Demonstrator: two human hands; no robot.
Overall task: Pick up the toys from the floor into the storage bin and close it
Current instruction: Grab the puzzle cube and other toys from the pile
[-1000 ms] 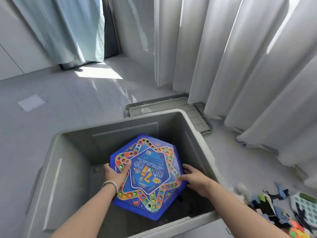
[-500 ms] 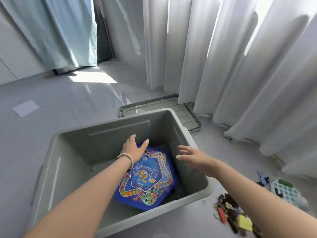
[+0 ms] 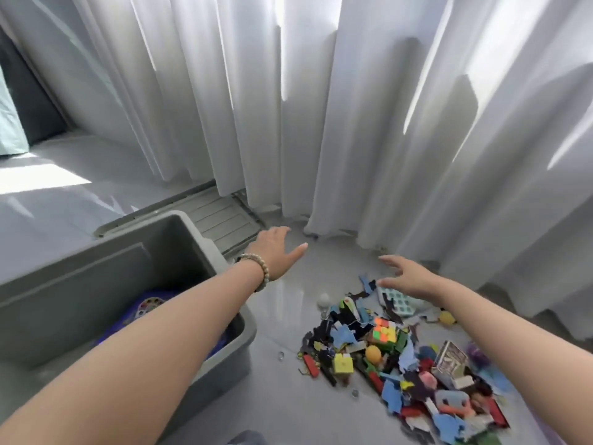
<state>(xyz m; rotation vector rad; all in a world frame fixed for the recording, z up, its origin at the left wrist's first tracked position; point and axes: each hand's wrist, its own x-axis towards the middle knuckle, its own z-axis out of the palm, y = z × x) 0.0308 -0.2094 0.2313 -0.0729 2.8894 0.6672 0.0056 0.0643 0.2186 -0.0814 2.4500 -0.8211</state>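
Observation:
A grey storage bin point(image 3: 179, 226) stands open at the left, with the blue board game point(image 3: 146, 308) lying inside, mostly hidden by my left forearm. Its lid point(image 3: 221, 220) lies flat on the floor behind it, by the curtain. A heap of toys point(image 3: 401, 361) covers the floor at the right: a colourful cube point(image 3: 383, 332), a yellow block point(image 3: 342, 363), an orange ball point(image 3: 373, 353) and several puzzle pieces. My left hand point(image 3: 277, 248) hovers empty with straight fingers over the bare floor beyond the bin. My right hand point(image 3: 406, 277) is spread open above the far edge of the heap.
White curtains point(image 3: 321, 107) hang to the floor behind everything. A silver patterned box point(image 3: 451, 359) and a white grid board point(image 3: 399, 301) lie in the heap. Small clear marbles point(image 3: 281, 354) sit on the glossy grey floor between the bin and the toys.
Both hands let go of the blue board game, left it in the bin and swung right towards the toy heap. The view turned right with them.

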